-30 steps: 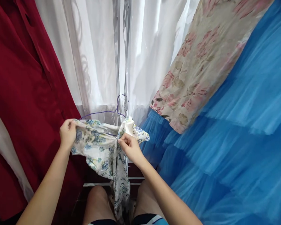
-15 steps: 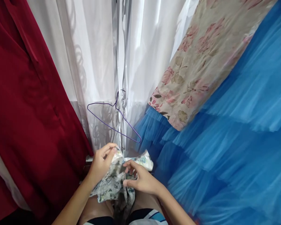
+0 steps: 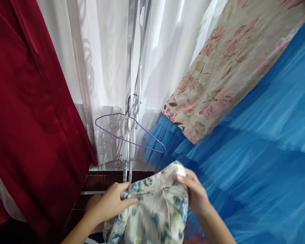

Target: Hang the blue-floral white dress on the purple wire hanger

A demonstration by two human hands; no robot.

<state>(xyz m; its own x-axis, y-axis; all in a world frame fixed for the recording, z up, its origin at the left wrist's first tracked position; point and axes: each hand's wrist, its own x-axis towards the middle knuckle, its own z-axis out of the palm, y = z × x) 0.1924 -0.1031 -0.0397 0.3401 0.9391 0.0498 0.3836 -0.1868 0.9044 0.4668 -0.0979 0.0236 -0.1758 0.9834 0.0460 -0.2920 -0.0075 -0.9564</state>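
A pale garment with a blue, green and yellow flower print is stretched between my two hands; its exact kind I cannot make out. My left hand pinches its upper left edge between thumb and fingers. At its upper right corner, my right hand grips the cloth with the thumb in front and the fingers mostly behind. Above the garment, a bare purple wire hanger hangs by its hook from a white chain-like strip.
Long dark red cloth hangs at left. White curtains cover the back. At right hang a beige floral cloth and a tiered blue tulle skirt. Dark floor tiles show below.
The crumpled garment has been raised from my lap and spread out. My right hand has moved right and now grips its corner. The purple hanger has swung slightly.
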